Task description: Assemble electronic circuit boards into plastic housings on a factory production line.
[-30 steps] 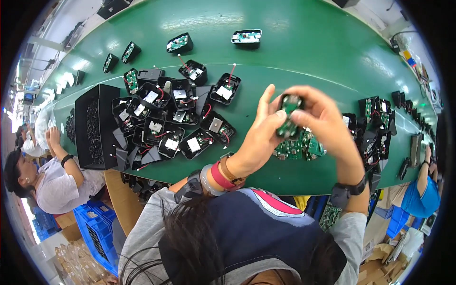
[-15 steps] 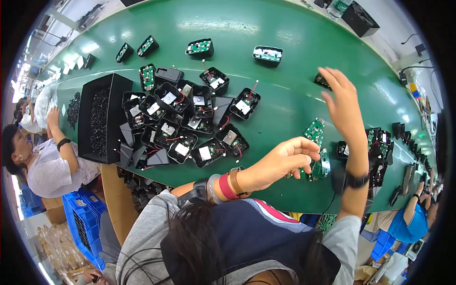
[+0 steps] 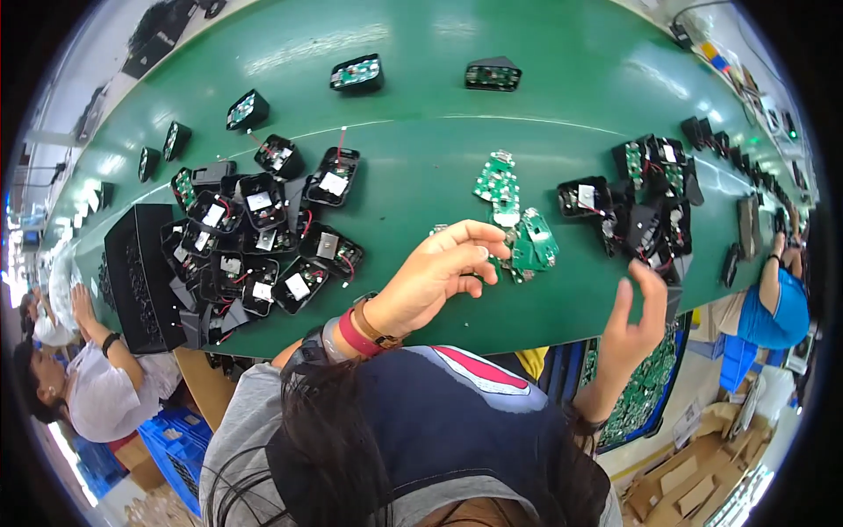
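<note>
A glossy, smooth green table (image 3: 413, 202) curves across the view; by its near right edge, a blue crate (image 3: 575, 362) full of circuit boards shows more fully than half a second ago. At left stands a long black box (image 3: 161, 255) of tiny dark pieces. Rounded black plastic cases lie heaped in a left cluster (image 3: 259, 200) and a smaller right cluster (image 3: 648, 220). A second ago both hands worked on one black case; now they are apart, and that case (image 3: 493, 75) appears to end the far row. The right hand (image 3: 634, 321) has drawn back near the crate, thumb and forefinger apart, apparently empty. The left hand (image 3: 430, 274) is loosely curled, its fingertips beside or over loose green boards (image 3: 531, 244) mid-table; contact is hard to judge. Thin red wires (image 3: 341, 145) rise from some cases.
</note>
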A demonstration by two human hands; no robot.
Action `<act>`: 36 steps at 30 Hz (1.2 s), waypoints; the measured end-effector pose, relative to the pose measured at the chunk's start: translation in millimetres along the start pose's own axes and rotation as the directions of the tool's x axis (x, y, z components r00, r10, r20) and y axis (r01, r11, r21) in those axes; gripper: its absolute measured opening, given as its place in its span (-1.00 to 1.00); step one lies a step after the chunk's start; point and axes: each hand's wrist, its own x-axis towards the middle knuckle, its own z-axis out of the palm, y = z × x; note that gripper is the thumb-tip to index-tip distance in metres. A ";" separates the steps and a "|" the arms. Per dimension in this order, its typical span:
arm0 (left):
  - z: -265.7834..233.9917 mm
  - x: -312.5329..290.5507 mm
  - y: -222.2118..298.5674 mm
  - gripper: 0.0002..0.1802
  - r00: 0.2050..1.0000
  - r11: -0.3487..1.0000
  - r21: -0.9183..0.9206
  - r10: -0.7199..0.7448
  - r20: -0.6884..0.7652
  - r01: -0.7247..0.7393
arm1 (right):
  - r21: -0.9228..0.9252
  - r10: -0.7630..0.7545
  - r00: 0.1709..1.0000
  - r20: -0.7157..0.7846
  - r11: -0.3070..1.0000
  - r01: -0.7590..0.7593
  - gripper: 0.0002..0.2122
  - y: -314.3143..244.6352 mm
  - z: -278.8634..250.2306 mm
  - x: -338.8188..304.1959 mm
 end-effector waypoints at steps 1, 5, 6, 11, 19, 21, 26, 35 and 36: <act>-0.2 1.5 -4.6 -0.71 1.000 1.000 0.014 0.000 0.007 0.000 | -0.039 -0.045 0.998 0.038 0.998 0.046 -0.73 -2.8 -0.7 11.6; 3.1 2.5 -6.7 -0.72 0.999 0.998 0.050 0.037 -0.004 -0.037 | -0.257 -0.177 0.928 0.329 0.929 0.268 -0.45 1.7 31.5 54.7; 5.2 2.6 -6.2 -0.72 0.999 0.997 0.072 0.036 -0.010 -0.035 | -0.336 -0.171 0.918 0.359 0.894 0.298 -0.48 5.1 41.5 58.2; -0.2 0.7 -6.6 -0.71 0.991 0.985 0.118 0.130 -0.008 -0.128 | -0.287 -0.168 0.886 0.433 0.906 0.312 -0.47 6.6 52.8 80.5; -0.1 -4.7 9.2 -0.30 0.966 0.942 -0.327 0.147 0.211 -0.072 | 0.529 -0.607 0.654 0.452 0.772 0.352 -0.52 -91.2 45.2 83.0; -6.0 -4.1 11.6 -0.36 0.956 0.901 -0.424 0.198 0.217 -0.090 | 0.513 -0.572 0.710 0.412 0.789 0.338 -0.53 -93.4 67.6 78.1; -2.2 -4.2 23.0 -0.55 0.951 0.864 -0.415 0.307 -0.015 -0.286 | 0.546 0.007 0.944 0.330 0.815 -0.197 -0.64 -49.1 68.4 87.1; -9.8 -0.7 13.5 -0.60 0.934 0.880 -0.321 0.352 -0.058 -0.351 | -0.085 -0.066 0.906 0.417 0.990 0.111 -0.55 -51.9 132.6 64.7; -8.8 -1.2 13.2 -0.55 0.916 0.888 -0.222 0.393 -0.087 -0.402 | -0.085 -0.064 0.907 0.417 0.990 0.109 -0.55 -51.8 131.2 65.9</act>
